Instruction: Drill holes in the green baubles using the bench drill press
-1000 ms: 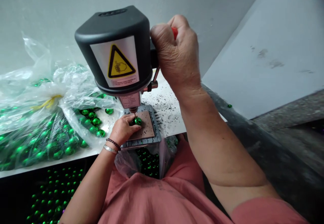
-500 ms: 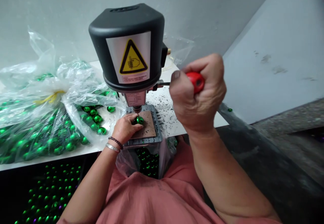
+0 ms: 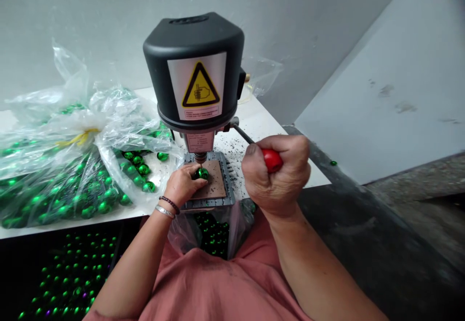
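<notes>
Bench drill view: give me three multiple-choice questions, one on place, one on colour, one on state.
1. Where is the left hand?
A) At the green bauble on the brown pad
B) On the floor
C) On the wall

2. What colour is the tool handle in the right hand?
A) Blue
B) White
C) Red

3. How is the plastic bag closed?
A) Zipped
B) Gathered with a yellow tie
C) Taped

1: A, the fingers hold the bauble on the pad.
2: C, red shows at the fist.
3: B, the tie binds the bag's neck.
</notes>
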A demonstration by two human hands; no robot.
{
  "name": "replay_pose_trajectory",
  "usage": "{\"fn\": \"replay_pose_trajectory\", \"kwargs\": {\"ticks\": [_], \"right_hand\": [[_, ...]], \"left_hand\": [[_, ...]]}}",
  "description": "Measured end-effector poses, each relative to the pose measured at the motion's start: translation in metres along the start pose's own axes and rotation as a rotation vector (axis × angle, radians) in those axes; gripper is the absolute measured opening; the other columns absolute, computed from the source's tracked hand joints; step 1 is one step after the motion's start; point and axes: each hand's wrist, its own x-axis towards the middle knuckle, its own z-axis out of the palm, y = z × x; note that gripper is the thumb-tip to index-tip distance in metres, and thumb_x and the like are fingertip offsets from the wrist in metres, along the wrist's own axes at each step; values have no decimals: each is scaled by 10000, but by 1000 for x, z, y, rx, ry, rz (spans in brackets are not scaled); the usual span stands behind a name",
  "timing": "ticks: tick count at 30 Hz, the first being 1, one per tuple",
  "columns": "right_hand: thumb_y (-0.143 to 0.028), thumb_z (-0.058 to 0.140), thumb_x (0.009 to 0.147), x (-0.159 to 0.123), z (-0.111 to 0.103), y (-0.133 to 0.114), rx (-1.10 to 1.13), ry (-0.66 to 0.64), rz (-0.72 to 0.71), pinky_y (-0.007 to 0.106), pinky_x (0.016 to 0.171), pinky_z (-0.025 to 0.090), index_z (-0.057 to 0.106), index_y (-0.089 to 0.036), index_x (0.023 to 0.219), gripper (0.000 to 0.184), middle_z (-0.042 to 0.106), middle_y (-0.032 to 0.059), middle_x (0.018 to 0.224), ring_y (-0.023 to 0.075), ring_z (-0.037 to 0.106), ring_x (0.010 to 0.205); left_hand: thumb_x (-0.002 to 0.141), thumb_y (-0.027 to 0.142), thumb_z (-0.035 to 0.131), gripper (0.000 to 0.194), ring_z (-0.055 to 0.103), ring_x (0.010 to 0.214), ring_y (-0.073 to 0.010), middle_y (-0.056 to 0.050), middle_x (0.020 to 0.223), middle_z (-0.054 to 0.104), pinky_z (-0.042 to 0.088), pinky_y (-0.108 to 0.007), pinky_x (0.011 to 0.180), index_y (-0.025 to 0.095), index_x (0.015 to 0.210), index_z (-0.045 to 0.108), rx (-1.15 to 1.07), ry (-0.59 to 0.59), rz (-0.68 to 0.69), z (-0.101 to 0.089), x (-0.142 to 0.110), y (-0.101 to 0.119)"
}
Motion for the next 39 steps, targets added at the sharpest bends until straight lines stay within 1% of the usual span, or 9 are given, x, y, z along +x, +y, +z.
{"fn": "replay_pose_trajectory", "kwargs": {"ticks": [13,21,23,26,31,33,35,37,39], "right_hand": [[-161,508,745,-21,12,-2,144,94,121,242,579,433,457,-234,873,156,490,-35,686,79,479,599],[-136,465,739,-38,14,7,292,-32,160,234,500,405,427,-199,766,78,455,-45,593,79,486,521],[-164,465,757,-29,14,4,241,35,172,233,500,404,440,-198,771,45,467,-42,602,75,479,516],[-237,487,780,5,14,-5,44,146,147,220,532,396,462,-204,757,48,482,-31,662,66,472,567],[-334,417,835,64,19,-11,82,-41,257,219,614,380,403,-188,714,190,386,-43,643,52,422,600],[-341,423,832,74,21,-9,110,-89,294,209,606,358,383,-182,708,206,348,-51,626,40,378,581],[-337,437,824,76,22,-8,124,-101,302,198,588,335,369,-180,697,214,326,-57,611,31,333,560],[-336,443,820,74,22,-8,138,-90,298,194,573,317,360,-180,686,222,319,-59,599,30,302,551],[-337,444,819,73,22,-8,155,-80,297,195,563,304,356,-181,679,228,316,-59,587,32,288,547]], "left_hand": [[689,349,635,458,554,1100,-205,-64,1199,610,409,-308,945,217,1127,612,-37,-25,-9,2,-1,-1],[696,347,625,452,561,1088,-207,-74,1194,612,411,-311,939,209,1126,612,-39,-21,-2,1,-3,0],[693,345,629,457,570,1069,-209,-70,1179,620,418,-315,927,214,1130,609,-41,-23,-4,2,-2,-1],[681,335,639,454,585,1028,-206,-51,1133,644,426,-313,905,224,1121,611,-66,-5,-4,4,-1,-1],[699,322,604,364,615,867,-185,-35,974,687,455,-277,779,216,1045,648,-112,51,-12,-6,-12,3],[702,337,593,315,615,784,-174,-26,875,694,458,-268,725,207,978,672,-124,-9,-30,-16,-23,4],[692,354,603,270,612,734,-163,-3,805,693,459,-254,688,222,910,690,-186,-174,9,-25,-36,3],[655,373,649,303,620,790,-176,0,856,702,465,-259,727,241,925,692,-293,-333,53,-31,-47,1],[603,404,703,410,613,896,-209,-28,964,698,458,-290,807,232,975,681,-404,-388,27,-32,-53,-1]]}}
